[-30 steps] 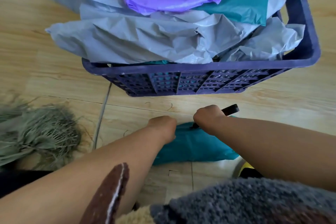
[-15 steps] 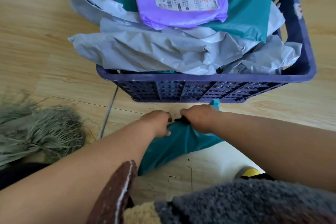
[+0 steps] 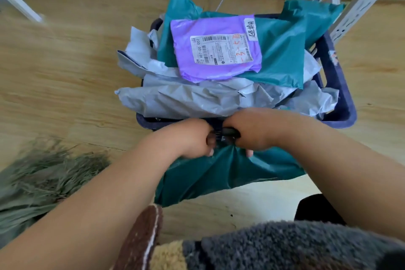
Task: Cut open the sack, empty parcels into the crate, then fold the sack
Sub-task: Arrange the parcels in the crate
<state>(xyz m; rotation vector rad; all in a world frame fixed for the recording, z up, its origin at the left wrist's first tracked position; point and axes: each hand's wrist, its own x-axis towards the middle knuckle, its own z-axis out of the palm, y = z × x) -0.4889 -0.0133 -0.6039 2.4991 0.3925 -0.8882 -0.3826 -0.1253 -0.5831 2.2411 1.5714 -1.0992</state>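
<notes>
Before the crate (image 3: 341, 103), both hands pinch a teal parcel (image 3: 230, 171).

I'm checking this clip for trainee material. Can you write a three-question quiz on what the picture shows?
1. True or false: the purple parcel lies on top of the pile in the crate.
2. What do the left hand and the right hand grip together? A) the teal bag B) a grey parcel C) the crate's rim
3. Fill in: the dry grass-like bundle lies on the floor to the person's ____.

Key: 1 true; 2 A; 3 left.
</notes>
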